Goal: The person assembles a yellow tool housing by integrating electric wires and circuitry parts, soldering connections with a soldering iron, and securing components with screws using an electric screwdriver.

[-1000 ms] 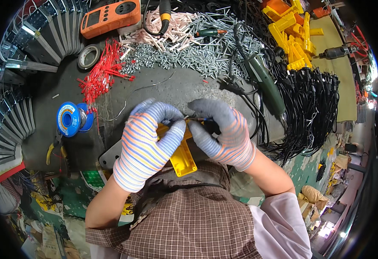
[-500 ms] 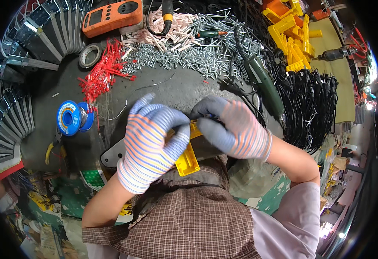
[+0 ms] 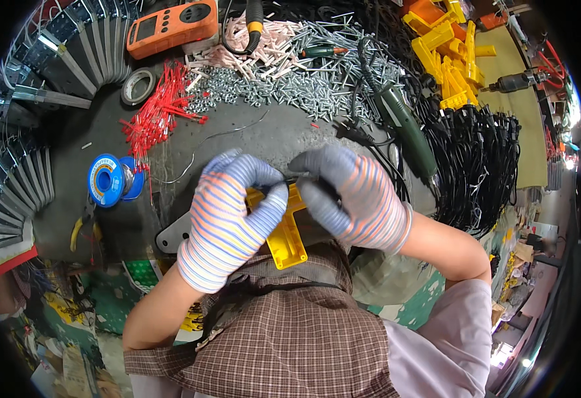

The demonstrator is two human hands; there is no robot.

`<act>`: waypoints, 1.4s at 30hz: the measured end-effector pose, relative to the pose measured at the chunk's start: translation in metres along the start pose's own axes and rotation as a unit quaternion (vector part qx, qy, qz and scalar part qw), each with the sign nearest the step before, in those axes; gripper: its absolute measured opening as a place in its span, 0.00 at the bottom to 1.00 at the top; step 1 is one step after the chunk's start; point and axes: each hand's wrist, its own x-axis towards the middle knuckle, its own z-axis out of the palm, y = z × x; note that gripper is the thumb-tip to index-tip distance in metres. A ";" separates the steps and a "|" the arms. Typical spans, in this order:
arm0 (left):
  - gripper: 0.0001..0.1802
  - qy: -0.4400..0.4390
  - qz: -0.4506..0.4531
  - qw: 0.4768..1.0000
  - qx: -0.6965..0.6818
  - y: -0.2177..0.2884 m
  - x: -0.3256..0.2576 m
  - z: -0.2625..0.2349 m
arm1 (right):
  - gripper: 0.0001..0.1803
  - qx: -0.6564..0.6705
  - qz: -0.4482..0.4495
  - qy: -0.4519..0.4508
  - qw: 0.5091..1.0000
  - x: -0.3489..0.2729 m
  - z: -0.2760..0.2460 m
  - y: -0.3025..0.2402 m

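A yellow plastic housing, shaped like a T with a hollow handle, is held in front of my body at the table's near edge. My left hand, in a striped glove with grey-blue fingertips, is closed on its upper left part, thumb and forefinger pinched together. On the housing's other side, my right hand, gloved alike, has its fingers curled over the upper right end. A small dark piece shows between the two sets of fingertips; its kind cannot be made out. Whatever the right fingers grip is hidden.
Screws, pink-white sleeves and red leads lie in heaps beyond my hands. A solder spool and tape roll are left. A green electric screwdriver, black cords and yellow housings stand right.
My right hand has shifted slightly left, and its thumb and forefinger have parted a little. The left hand has moved slightly, still on the yellow housing.
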 end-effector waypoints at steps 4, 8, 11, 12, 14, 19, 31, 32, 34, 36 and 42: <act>0.07 -0.032 -0.217 0.956 -0.194 0.004 -0.004 0.002 | 0.11 -0.172 -0.004 -0.022 0.985 -0.001 0.006 0.003; 0.08 0.083 0.303 0.905 0.285 0.005 0.006 -0.003 | 0.09 0.013 -0.107 -0.084 0.991 0.007 0.003 0.025; 0.07 0.081 0.217 0.943 0.240 0.007 0.007 -0.001 | 0.09 -0.002 -0.063 -0.121 0.991 0.005 -0.002 0.024; 0.08 0.059 0.129 0.977 0.161 -0.001 0.005 0.002 | 0.09 -0.036 -0.041 -0.068 0.996 0.005 -0.001 0.016; 0.09 -0.010 -0.197 0.969 -0.150 0.005 0.000 0.002 | 0.09 -0.069 -0.019 -0.014 0.997 0.004 0.001 0.009; 0.08 0.009 0.066 0.994 0.082 0.007 0.006 -0.003 | 0.11 -0.143 -0.070 -0.044 0.986 0.004 0.004 0.019; 0.06 -0.061 -0.194 0.956 -0.210 -0.014 0.009 0.004 | 0.12 0.370 0.343 0.061 0.861 -0.027 -0.037 -0.024; 0.06 -0.071 -0.212 0.941 -0.253 -0.011 0.012 0.002 | 0.14 0.251 0.298 0.001 0.921 -0.031 -0.032 -0.021; 0.07 -0.091 -0.224 0.933 -0.266 -0.008 0.016 0.000 | 0.19 -0.080 0.057 -0.017 0.995 -0.025 -0.025 -0.022; 0.08 -0.091 -0.216 0.937 -0.257 -0.013 0.015 0.000 | 0.17 -0.208 0.018 -0.052 0.976 -0.023 -0.011 -0.016; 0.21 0.040 0.136 0.947 0.287 0.007 -0.005 -0.001 | 0.12 -0.208 0.032 -0.045 0.977 -0.030 -0.002 -0.002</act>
